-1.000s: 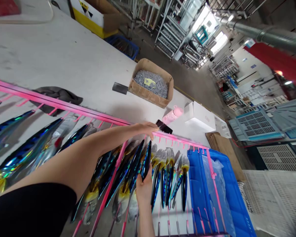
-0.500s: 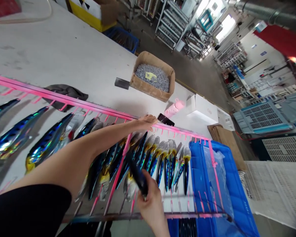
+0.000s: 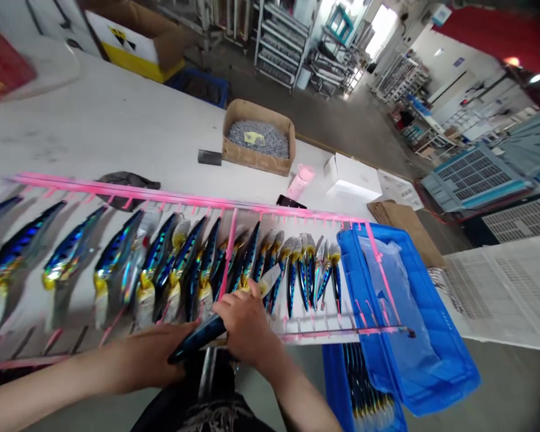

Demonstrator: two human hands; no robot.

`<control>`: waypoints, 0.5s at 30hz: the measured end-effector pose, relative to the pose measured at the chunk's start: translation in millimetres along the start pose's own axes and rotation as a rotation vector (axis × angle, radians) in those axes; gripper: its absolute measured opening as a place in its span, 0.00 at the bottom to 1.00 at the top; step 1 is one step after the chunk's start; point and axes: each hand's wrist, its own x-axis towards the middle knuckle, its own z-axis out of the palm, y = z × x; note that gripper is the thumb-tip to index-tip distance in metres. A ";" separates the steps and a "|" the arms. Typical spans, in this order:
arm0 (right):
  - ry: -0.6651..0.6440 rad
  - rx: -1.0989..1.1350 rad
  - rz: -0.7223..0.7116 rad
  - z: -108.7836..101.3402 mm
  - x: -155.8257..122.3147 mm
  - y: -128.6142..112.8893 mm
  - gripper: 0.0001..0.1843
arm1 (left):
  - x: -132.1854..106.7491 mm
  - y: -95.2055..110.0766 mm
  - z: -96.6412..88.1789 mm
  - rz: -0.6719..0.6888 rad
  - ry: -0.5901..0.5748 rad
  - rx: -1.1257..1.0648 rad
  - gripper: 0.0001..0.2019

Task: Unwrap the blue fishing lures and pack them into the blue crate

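A dark blue fishing lure (image 3: 207, 332) slants over the front rail of the pink rack (image 3: 193, 200), its clear, yellowish tail end up to the right. My right hand (image 3: 247, 324) is closed around its middle. At the lure's lower dark end is my left hand (image 3: 162, 351), closed against it, with its fingertips partly hidden behind the body. Beyond my hands, several blue, shiny lures (image 3: 155, 258) with yellow and clear ends hang in a row across the rack. The ones on the right are packed closer together.
Blue bins (image 3: 441, 366) stand at the right, one holding several lures (image 3: 369, 390). Behind the rack are a cardboard box (image 3: 256, 161) of small grey pieces, a pink bottle (image 3: 300, 182), a phone (image 3: 290, 202), a white box (image 3: 353, 178) and a dark cloth (image 3: 128, 180).
My left hand has come back from the far rail to the lure at the front. My right hand has shifted left with the lure, now tilted tail up. The camera view has shifted.
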 end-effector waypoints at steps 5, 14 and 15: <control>0.618 0.177 0.240 15.2 16.8 33.3 0.29 | 47.6 -2.1 -61.7 -0.003 0.159 0.243 0.14; 0.453 0.560 0.677 124.2 60.3 99.6 0.41 | 257.9 0.7 -146.0 0.201 0.573 0.297 0.17; 0.451 0.546 0.702 130.5 63.9 98.8 0.41 | 272.5 -0.7 -148.4 0.183 0.579 0.279 0.17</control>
